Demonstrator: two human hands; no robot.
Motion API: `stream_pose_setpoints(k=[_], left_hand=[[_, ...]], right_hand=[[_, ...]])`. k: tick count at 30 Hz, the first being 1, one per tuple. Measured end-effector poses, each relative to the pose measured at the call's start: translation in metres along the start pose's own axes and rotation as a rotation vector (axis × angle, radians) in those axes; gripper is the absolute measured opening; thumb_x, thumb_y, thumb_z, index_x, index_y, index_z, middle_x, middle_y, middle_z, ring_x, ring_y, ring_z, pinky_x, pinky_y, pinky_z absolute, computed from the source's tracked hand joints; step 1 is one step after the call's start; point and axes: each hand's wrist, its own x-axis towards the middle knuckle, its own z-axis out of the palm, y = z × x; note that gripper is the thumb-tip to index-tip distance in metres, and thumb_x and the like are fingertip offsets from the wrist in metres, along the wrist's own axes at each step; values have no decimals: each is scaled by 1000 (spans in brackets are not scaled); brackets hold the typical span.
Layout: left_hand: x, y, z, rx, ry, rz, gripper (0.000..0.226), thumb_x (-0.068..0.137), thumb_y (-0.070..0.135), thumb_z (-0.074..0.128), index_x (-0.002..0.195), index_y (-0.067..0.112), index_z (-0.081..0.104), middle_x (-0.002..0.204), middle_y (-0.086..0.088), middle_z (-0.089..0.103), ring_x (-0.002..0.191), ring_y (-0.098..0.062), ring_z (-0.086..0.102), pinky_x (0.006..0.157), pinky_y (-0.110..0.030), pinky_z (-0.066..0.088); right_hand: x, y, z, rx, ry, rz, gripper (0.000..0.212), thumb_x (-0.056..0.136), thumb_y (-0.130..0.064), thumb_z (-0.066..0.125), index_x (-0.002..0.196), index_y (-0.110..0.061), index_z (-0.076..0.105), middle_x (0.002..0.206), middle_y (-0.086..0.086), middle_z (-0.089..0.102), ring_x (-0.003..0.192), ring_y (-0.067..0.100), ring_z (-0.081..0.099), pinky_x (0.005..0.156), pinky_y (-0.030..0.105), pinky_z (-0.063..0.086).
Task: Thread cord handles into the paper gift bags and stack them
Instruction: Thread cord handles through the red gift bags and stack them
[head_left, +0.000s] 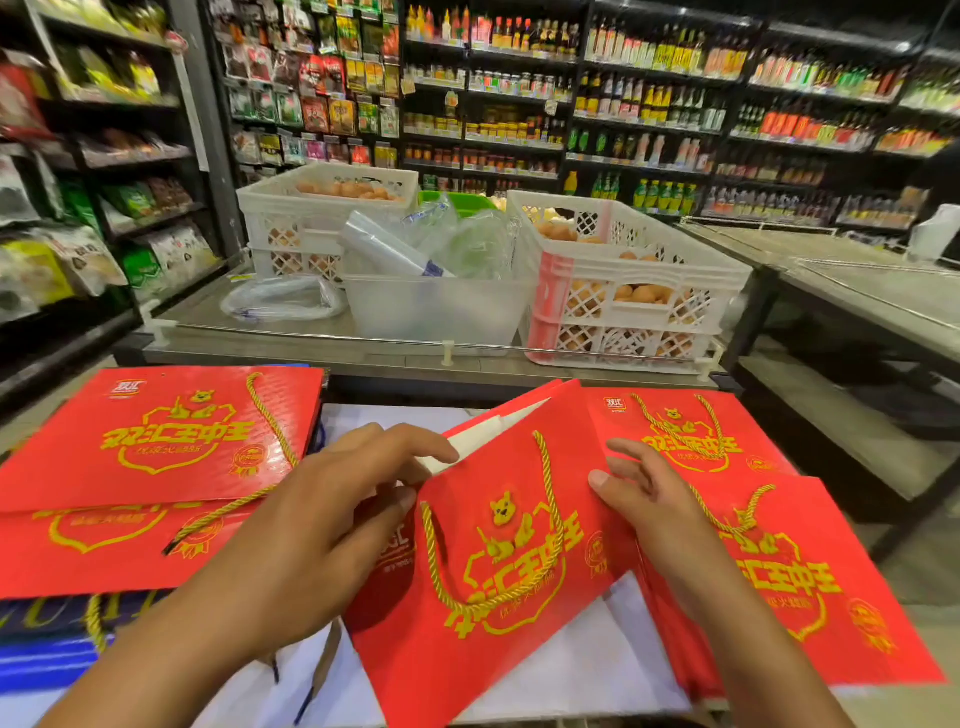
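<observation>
Lying tilted in the near middle of the work surface, the red gift bag (519, 551) was flat, with a gold cord handle (545, 519) already looped across its face and its white-lined mouth gaping at the far edge. The left hand (332, 519) rested at the bag's left edge, forefinger stretched to the opened lip, fingers relaxed and gripping nothing. The right hand (649, 499) pressed straight fingers against the right edge. Such a bag looked light, stiff along its creases, glossy and likely slippery, easily dented; the folded top rim seemed the safest hold. Finished bags (779, 571) lay stacked right, more bags (156, 441) left.
</observation>
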Motion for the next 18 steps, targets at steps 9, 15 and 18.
stream_pose_setpoints(k=[9, 15, 18], left_hand=[[2, -1, -21, 64, 62, 107, 45, 93, 11, 60, 128, 38, 64, 118, 13, 69, 114, -6, 67, 90, -27, 51], [8, -13, -14, 173, 246, 88, 40, 92, 17, 63, 130, 29, 64, 132, 19, 62, 129, -8, 56, 105, -25, 43], [5, -14, 0, 108, 391, -56, 33, 90, 22, 62, 121, 30, 66, 126, 16, 62, 123, -8, 57, 100, -29, 47]], right_hand=[[-29, -15, 0, 273, -220, 29, 35, 84, -2, 72, 119, -5, 72, 113, 26, 74, 89, 35, 74, 76, 42, 62], [-51, -53, -5, 175, -24, -247, 16, 86, -1, 71, 98, -11, 76, 102, 17, 78, 87, 27, 74, 76, 39, 62], [-67, -69, -8, -74, 130, -461, 24, 93, -2, 70, 100, -24, 78, 97, -2, 79, 86, 16, 74, 78, 33, 59]])
